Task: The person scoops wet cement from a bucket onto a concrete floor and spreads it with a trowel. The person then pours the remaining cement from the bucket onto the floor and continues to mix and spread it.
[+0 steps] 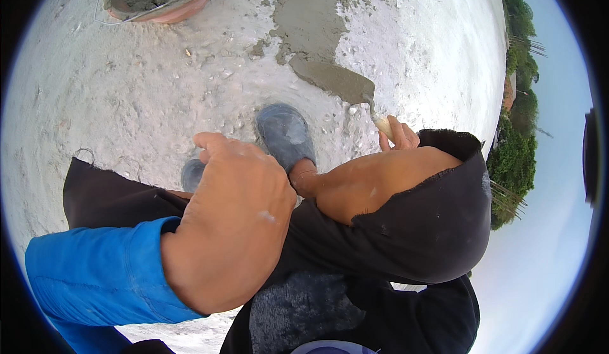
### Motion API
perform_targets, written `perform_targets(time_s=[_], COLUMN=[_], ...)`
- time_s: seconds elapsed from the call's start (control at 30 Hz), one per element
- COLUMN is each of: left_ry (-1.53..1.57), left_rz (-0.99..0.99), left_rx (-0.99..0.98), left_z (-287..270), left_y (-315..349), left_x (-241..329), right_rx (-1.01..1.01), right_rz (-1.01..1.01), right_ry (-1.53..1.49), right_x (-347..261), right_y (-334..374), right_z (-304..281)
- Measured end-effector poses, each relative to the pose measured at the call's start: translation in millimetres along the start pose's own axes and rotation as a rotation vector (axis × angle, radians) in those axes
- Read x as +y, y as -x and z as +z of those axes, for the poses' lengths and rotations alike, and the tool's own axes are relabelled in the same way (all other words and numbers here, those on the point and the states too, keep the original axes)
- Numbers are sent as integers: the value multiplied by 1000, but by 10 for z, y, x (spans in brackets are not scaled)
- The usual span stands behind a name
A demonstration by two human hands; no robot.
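Observation:
My right hand (401, 134) is closed around the pale wooden handle of a trowel (339, 82), beyond my bent right knee. Grey mortar coats the trowel's pointed blade, which lies flat at the near end of a wet mortar patch (311, 21). Large in the foreground, my left hand (231, 208) hangs over my feet with its back toward me. Its fingers curl under, and whatever they may hold is hidden. A blue sleeve covers that forearm.
An orange-red bucket (177, 11) with a wire handle and mortar inside stands at the far left. Rough whitish concrete (139, 94) surrounds my dark rubber shoe (284, 135). Trees (517, 138) and protruding rods (507, 198) appear beyond the surface at the right.

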State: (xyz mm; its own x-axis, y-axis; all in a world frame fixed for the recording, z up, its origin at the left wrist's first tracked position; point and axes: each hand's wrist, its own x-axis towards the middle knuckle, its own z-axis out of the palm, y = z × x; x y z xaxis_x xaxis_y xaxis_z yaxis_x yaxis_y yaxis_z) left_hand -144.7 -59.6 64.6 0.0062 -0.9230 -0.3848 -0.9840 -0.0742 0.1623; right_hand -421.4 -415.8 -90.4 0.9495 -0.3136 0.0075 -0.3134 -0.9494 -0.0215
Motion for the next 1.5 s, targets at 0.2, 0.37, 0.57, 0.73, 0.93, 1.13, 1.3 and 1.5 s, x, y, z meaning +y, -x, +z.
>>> perform_targets(time_s=[0.2, 0.37, 0.57, 0.73, 0.93, 1.13, 1.3, 1.5], left_ry=[-20, 26, 89, 137, 179, 188, 88, 104], left_rz=[-32, -56, -43, -73, -61, -89, -89, -113], left_rx=[-123, -80, -34, -170, -250, -108, -112, 6], left_z=[-1, 28, 24, -1, -64, 10, 25, 42], left_y=[-83, -54, 87, 70, -21, 49, 26, 56], left_x=[17, -11, -36, -37, -47, -76, -9, -56], right_rx=[-105, -30, -65, -191, -344, -188, -204, -369], right_rz=[-154, -147, 217, 692, 898, 1128, 1118, 858], right_ry=[175, 92, -76, -554, -723, -899, -1091, -913], right_x=[594, 927, 1190, 909, 153, 210, 15, -392], right_y=[-330, -818, -954, -735, -439, -642, -1047, -827], right_z=[214, 295, 373, 302, 591, 461, 463, 442])
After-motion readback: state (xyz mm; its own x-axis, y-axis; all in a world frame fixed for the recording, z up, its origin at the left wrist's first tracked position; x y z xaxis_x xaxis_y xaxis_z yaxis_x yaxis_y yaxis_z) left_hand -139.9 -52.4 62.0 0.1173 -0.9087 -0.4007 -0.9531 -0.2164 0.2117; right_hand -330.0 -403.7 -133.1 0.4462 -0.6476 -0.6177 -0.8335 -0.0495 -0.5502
